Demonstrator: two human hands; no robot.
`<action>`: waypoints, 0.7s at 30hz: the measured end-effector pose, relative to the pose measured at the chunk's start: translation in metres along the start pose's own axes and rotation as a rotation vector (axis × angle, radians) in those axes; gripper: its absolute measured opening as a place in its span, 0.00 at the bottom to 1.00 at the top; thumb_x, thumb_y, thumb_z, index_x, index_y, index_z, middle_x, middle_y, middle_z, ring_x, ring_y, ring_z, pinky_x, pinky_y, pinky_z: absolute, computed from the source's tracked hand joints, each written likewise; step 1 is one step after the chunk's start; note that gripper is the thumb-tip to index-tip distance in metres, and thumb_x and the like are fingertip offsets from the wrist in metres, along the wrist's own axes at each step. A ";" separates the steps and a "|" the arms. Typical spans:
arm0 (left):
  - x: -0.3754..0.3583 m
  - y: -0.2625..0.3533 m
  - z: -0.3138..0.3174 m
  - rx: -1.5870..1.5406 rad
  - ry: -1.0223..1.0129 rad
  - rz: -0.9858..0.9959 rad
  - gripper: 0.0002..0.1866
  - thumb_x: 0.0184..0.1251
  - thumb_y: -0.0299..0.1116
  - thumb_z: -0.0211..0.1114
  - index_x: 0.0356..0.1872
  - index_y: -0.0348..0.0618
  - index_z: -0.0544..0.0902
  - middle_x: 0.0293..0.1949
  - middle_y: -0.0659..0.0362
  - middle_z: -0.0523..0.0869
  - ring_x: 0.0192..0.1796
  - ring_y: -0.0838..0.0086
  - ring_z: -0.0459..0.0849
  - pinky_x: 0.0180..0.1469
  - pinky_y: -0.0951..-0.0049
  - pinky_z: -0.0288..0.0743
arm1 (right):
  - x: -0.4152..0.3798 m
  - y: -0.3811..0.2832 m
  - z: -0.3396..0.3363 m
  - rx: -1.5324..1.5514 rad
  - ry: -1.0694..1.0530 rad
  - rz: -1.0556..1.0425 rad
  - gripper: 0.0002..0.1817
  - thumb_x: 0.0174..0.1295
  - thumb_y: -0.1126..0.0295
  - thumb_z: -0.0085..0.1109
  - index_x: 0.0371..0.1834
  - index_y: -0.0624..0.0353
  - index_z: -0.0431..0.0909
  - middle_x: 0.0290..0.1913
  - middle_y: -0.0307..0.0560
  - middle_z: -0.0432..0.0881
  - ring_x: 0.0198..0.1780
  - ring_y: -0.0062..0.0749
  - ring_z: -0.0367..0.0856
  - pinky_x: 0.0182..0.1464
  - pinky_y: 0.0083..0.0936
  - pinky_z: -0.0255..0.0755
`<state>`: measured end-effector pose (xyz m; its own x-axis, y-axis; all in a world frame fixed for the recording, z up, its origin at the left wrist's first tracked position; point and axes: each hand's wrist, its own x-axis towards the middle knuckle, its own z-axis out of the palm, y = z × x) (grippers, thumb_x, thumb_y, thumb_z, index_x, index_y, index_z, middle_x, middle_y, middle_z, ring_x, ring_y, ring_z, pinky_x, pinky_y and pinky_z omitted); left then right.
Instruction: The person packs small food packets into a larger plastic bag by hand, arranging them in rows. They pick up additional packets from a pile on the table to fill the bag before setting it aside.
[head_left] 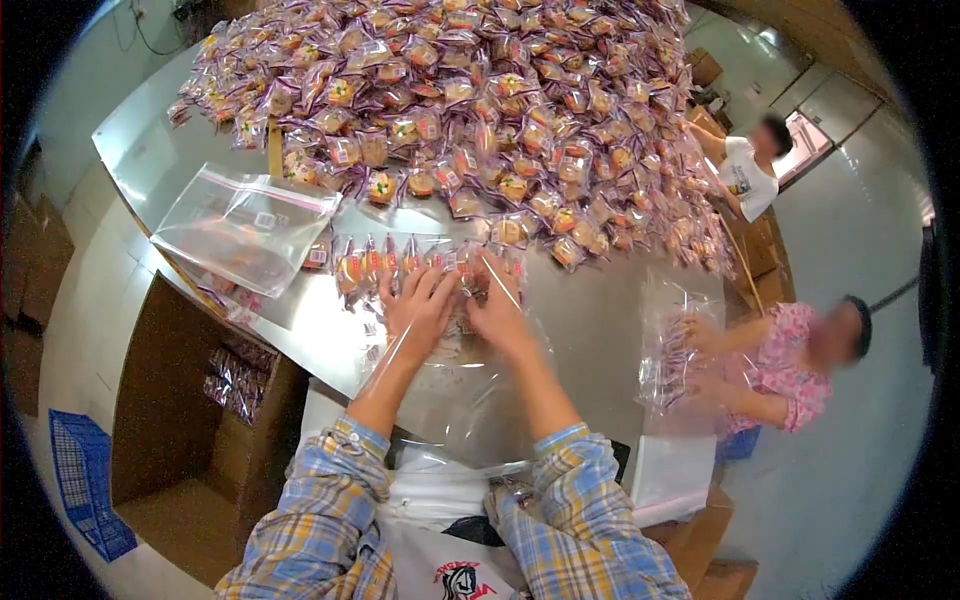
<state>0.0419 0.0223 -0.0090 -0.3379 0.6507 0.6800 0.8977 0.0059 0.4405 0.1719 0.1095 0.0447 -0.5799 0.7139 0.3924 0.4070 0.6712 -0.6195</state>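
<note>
A row of small wrapped cakes (372,262) lies on the metal table in front of me, with a clear plastic bag (450,400) around it. Both my forearms reach in through the bag's mouth, which faces me. My left hand (418,312) rests on the packets with its fingers spread. At the right part of the row, my right hand (500,315) touches the packets with bent fingers, thumb and forefinger apart. The plastic's glare partly hides the packets under my palms.
A large heap of wrapped cakes (450,110) covers the table's far side. Another clear bag (245,228) lies at left. An open carton (165,400) and a blue crate (90,480) stand below. At right, a co-worker (775,370) handles a filled bag (680,350); another person (745,165) stands farther back.
</note>
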 end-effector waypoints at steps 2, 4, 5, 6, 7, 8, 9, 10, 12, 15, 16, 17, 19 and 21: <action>-0.004 -0.005 0.006 0.011 0.004 0.006 0.23 0.64 0.38 0.73 0.62 0.59 0.86 0.60 0.66 0.85 0.66 0.70 0.80 0.76 0.40 0.49 | -0.002 -0.003 -0.003 -0.098 0.062 -0.062 0.30 0.59 0.79 0.64 0.68 0.61 0.76 0.64 0.61 0.80 0.63 0.63 0.78 0.67 0.51 0.71; -0.002 -0.005 0.006 0.016 -0.012 0.012 0.24 0.63 0.35 0.73 0.62 0.59 0.85 0.59 0.66 0.85 0.66 0.70 0.79 0.76 0.41 0.50 | 0.003 -0.016 -0.007 -0.245 0.018 -0.089 0.25 0.59 0.79 0.64 0.63 0.63 0.78 0.61 0.62 0.80 0.61 0.63 0.79 0.64 0.52 0.72; -0.002 -0.004 0.005 0.036 -0.028 0.004 0.25 0.63 0.33 0.72 0.62 0.58 0.85 0.59 0.65 0.85 0.66 0.70 0.80 0.76 0.40 0.50 | 0.006 -0.021 -0.008 -0.320 -0.003 -0.100 0.23 0.60 0.79 0.64 0.60 0.64 0.79 0.59 0.63 0.80 0.60 0.62 0.79 0.63 0.52 0.73; 0.000 0.001 0.001 0.054 -0.044 -0.004 0.25 0.62 0.31 0.72 0.63 0.58 0.85 0.59 0.65 0.85 0.65 0.69 0.80 0.76 0.39 0.51 | 0.008 -0.015 -0.003 -0.366 -0.047 -0.044 0.27 0.56 0.78 0.67 0.63 0.64 0.78 0.62 0.62 0.79 0.63 0.62 0.77 0.66 0.51 0.71; 0.002 0.004 -0.002 0.072 -0.060 -0.010 0.26 0.61 0.30 0.72 0.63 0.58 0.85 0.59 0.64 0.85 0.65 0.69 0.80 0.75 0.38 0.51 | 0.011 -0.007 0.005 -0.413 -0.090 0.014 0.32 0.53 0.78 0.70 0.65 0.64 0.77 0.65 0.62 0.78 0.66 0.61 0.76 0.68 0.50 0.70; 0.004 0.006 -0.003 0.073 -0.077 -0.016 0.28 0.59 0.29 0.71 0.64 0.58 0.84 0.60 0.64 0.84 0.64 0.68 0.80 0.75 0.37 0.52 | 0.011 0.001 0.010 -0.457 -0.131 0.071 0.37 0.49 0.78 0.73 0.68 0.64 0.76 0.68 0.61 0.76 0.68 0.60 0.74 0.71 0.49 0.68; 0.006 0.007 -0.003 0.077 -0.092 -0.022 0.29 0.58 0.28 0.71 0.64 0.58 0.84 0.60 0.63 0.84 0.64 0.68 0.80 0.74 0.35 0.53 | 0.011 -0.001 0.008 -0.457 -0.108 0.058 0.36 0.48 0.77 0.74 0.66 0.64 0.77 0.67 0.60 0.77 0.68 0.60 0.75 0.70 0.49 0.69; 0.009 0.008 -0.004 0.081 -0.107 -0.027 0.31 0.57 0.27 0.71 0.65 0.59 0.83 0.60 0.63 0.84 0.63 0.68 0.81 0.74 0.34 0.54 | 0.011 -0.004 0.007 -0.455 -0.086 0.045 0.35 0.48 0.76 0.75 0.64 0.64 0.78 0.66 0.60 0.77 0.68 0.60 0.75 0.70 0.49 0.69; 0.012 0.010 -0.008 0.137 -0.095 -0.006 0.33 0.57 0.27 0.71 0.67 0.59 0.82 0.61 0.62 0.83 0.63 0.67 0.81 0.73 0.32 0.56 | 0.011 -0.008 0.006 -0.429 -0.016 -0.005 0.30 0.49 0.75 0.74 0.60 0.64 0.80 0.62 0.59 0.79 0.64 0.59 0.77 0.66 0.49 0.71; 0.016 0.016 -0.015 0.205 -0.089 -0.003 0.34 0.56 0.27 0.71 0.69 0.60 0.81 0.62 0.61 0.83 0.63 0.65 0.80 0.72 0.30 0.57 | 0.009 -0.005 0.005 -0.367 0.045 -0.037 0.26 0.51 0.74 0.73 0.56 0.62 0.81 0.56 0.56 0.82 0.59 0.56 0.80 0.62 0.50 0.74; 0.018 0.018 -0.018 0.224 -0.092 -0.005 0.35 0.56 0.27 0.72 0.69 0.60 0.80 0.62 0.60 0.83 0.64 0.65 0.80 0.72 0.30 0.58 | 0.009 -0.002 0.007 -0.352 0.018 0.007 0.28 0.49 0.73 0.75 0.57 0.61 0.81 0.57 0.56 0.82 0.59 0.56 0.80 0.62 0.49 0.74; 0.020 0.020 -0.021 0.199 -0.115 -0.029 0.35 0.56 0.27 0.72 0.70 0.59 0.80 0.63 0.59 0.83 0.64 0.64 0.80 0.72 0.31 0.57 | 0.009 0.002 0.007 -0.339 -0.010 0.050 0.30 0.46 0.73 0.77 0.57 0.61 0.81 0.58 0.55 0.82 0.60 0.56 0.81 0.63 0.48 0.75; 0.023 0.023 -0.024 0.148 -0.163 -0.082 0.35 0.56 0.27 0.71 0.70 0.59 0.80 0.63 0.57 0.83 0.65 0.61 0.80 0.73 0.31 0.57 | 0.006 0.010 0.007 -0.300 0.081 -0.044 0.29 0.46 0.71 0.78 0.55 0.60 0.81 0.55 0.55 0.82 0.56 0.56 0.81 0.61 0.49 0.75; 0.025 0.020 -0.026 0.211 -0.181 -0.044 0.35 0.57 0.28 0.71 0.70 0.58 0.79 0.63 0.56 0.83 0.66 0.59 0.80 0.73 0.32 0.57 | 0.006 0.014 0.009 -0.254 0.131 -0.073 0.26 0.48 0.70 0.77 0.53 0.60 0.81 0.51 0.55 0.82 0.54 0.56 0.81 0.59 0.49 0.75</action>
<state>0.0440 0.0188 0.0317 -0.3385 0.7713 0.5390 0.9289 0.1825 0.3222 0.1681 0.1209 0.0324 -0.5246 0.6704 0.5248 0.5408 0.7385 -0.4028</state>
